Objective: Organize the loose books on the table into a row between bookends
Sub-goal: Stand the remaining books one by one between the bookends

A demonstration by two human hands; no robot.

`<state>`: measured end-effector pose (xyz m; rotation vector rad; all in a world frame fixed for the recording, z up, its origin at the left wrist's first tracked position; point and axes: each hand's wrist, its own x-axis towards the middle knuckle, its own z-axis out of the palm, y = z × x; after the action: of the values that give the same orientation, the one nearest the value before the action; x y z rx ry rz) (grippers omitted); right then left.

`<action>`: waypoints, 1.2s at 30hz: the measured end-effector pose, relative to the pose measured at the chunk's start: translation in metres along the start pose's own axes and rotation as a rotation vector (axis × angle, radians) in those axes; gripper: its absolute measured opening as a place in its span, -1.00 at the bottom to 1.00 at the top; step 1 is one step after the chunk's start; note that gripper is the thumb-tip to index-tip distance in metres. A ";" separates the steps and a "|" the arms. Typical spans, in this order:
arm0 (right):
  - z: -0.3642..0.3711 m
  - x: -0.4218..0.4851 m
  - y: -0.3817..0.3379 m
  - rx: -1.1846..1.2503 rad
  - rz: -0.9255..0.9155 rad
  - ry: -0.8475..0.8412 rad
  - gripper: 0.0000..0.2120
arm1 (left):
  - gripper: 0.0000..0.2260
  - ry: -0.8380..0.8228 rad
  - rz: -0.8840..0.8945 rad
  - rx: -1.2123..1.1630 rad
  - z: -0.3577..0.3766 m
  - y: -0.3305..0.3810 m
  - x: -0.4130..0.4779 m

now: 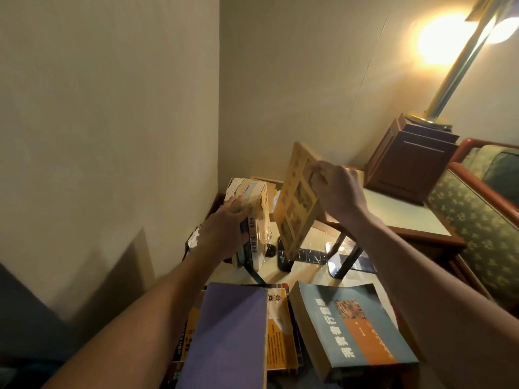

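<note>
1. Standing books [254,217]: upright at far-left of table [280,276]; left hand [222,228] laid on them, fingers fairly straight.
2. Tan book [297,203]: right hand [334,192] grips its top edge; tilted, bottom by black bookend [283,262].
3. Purple book [233,332] & blue-orange book [351,327]: flat, near edge.

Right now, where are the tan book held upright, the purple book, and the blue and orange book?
tan book [297,204]: head view, middle of its front cover.
purple book [227,338]: head view, middle of its cover.
blue and orange book [362,335]: head view, middle of its cover.
</note>
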<state>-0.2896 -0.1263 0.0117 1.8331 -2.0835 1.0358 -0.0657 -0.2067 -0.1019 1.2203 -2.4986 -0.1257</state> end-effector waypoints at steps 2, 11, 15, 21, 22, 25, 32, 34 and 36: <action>-0.023 0.012 -0.004 0.042 -0.015 0.120 -0.74 | -0.35 -0.005 -0.005 0.008 0.001 0.001 0.000; -0.083 0.033 0.015 -0.085 -0.082 0.409 -0.66 | -0.34 0.008 0.009 -0.007 0.001 0.000 0.001; -0.058 0.018 0.040 -0.120 -0.060 0.359 -0.72 | -0.36 -0.014 -0.021 -0.004 0.001 0.000 0.002; 0.006 -0.017 0.063 -0.044 0.065 0.108 -0.77 | -0.35 -0.068 -0.058 -0.018 -0.001 -0.001 0.005; 0.016 -0.023 0.063 -0.042 0.068 0.082 -0.76 | -0.34 -0.090 -0.066 -0.009 -0.003 -0.001 0.006; 0.045 -0.041 0.057 -0.008 0.084 0.008 -0.77 | -0.34 -0.140 -0.063 0.008 -0.007 -0.002 0.009; 0.073 -0.057 0.031 0.089 0.091 -0.109 -0.44 | -0.34 -0.139 -0.062 0.016 -0.008 -0.001 0.007; 0.070 -0.060 0.028 0.086 0.153 -0.147 -0.24 | -0.35 -0.125 -0.054 0.019 -0.007 0.000 0.008; 0.067 -0.064 0.032 0.111 0.226 -0.167 -0.13 | -0.38 -0.096 -0.048 0.009 -0.007 0.002 0.007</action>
<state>-0.2845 -0.1153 -0.0858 1.8228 -2.4233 1.1041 -0.0691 -0.2103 -0.0924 1.3077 -2.5538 -0.1897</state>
